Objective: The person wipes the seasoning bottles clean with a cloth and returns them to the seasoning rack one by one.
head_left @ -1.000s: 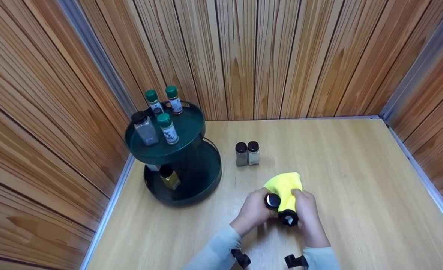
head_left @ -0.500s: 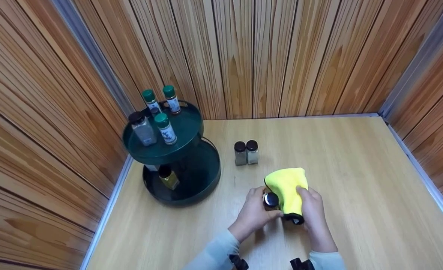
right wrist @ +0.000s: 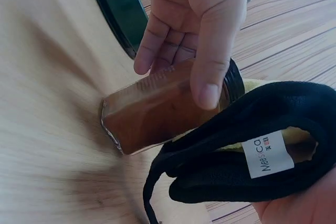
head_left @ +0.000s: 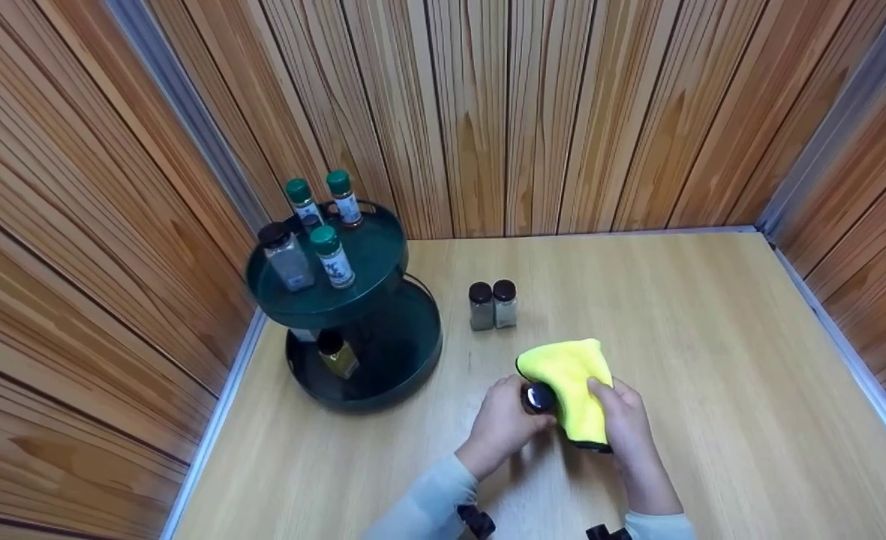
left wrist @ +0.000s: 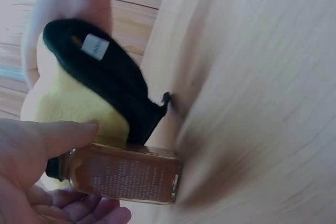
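Observation:
My left hand (head_left: 504, 420) grips a square glass spice jar (left wrist: 126, 174) filled with reddish-brown powder. Its black cap (head_left: 539, 397) points up towards the head camera, and the jar is held just above the table. In my right hand (head_left: 628, 424) is a folded yellow cloth (head_left: 572, 375) with a black edge, pinched under the thumb. The cloth lies against the jar's right side. A white tag (right wrist: 268, 155) shows on the cloth's dark border in the right wrist view.
A dark green two-tier rack (head_left: 382, 247) stands at the left, with several green-capped and black-capped jars. Two black-capped jars, one grey (head_left: 481, 307) and one paler (head_left: 505, 304), stand side by side beyond my hands. Wooden panel walls (head_left: 473, 120) enclose the table.
The bunched cloth has spread flatter, its dark opening turning away from the head camera. My right hand has shifted slightly right and nearer. My left hand keeps the jar, moved slightly left.

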`<state>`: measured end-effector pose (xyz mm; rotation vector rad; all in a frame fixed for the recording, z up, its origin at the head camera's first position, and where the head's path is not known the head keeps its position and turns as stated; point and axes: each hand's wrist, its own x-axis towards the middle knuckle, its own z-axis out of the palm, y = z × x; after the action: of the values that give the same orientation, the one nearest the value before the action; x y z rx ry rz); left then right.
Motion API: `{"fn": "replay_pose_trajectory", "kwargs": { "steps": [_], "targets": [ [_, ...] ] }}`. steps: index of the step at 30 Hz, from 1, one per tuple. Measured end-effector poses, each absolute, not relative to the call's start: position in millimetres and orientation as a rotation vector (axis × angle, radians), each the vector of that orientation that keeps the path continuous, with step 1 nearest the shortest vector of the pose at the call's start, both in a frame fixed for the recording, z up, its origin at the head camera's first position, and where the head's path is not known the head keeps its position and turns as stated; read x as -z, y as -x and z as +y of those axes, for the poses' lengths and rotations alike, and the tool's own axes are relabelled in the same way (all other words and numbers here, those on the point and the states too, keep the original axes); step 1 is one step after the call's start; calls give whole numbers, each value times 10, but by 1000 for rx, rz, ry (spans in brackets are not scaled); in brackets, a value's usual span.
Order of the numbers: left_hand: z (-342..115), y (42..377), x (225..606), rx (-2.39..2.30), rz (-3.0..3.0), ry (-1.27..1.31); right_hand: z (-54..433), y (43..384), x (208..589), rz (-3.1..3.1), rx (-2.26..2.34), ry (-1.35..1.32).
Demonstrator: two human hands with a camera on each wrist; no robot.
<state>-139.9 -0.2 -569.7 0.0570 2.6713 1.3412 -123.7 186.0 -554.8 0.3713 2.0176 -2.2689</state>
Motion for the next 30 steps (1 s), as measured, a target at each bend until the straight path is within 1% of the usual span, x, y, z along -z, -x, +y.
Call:
{"fn": "replay_pose_trajectory", "kwargs": {
  "steps": [9, 18, 30],
  "targets": [
    [-75, 1467, 5626, -1331, 2587, -145, 1864, 1212, 5473, 2004, 2267, -295],
    [-84, 1498, 5583, -1218, 2603, -165, 1883, 1264, 5491, 1978, 2170, -389],
    [-114, 1545, 5571, -1247, 2542, -157, 1773, 1336, 5623, 2036, 2020, -456]
  ]
}}
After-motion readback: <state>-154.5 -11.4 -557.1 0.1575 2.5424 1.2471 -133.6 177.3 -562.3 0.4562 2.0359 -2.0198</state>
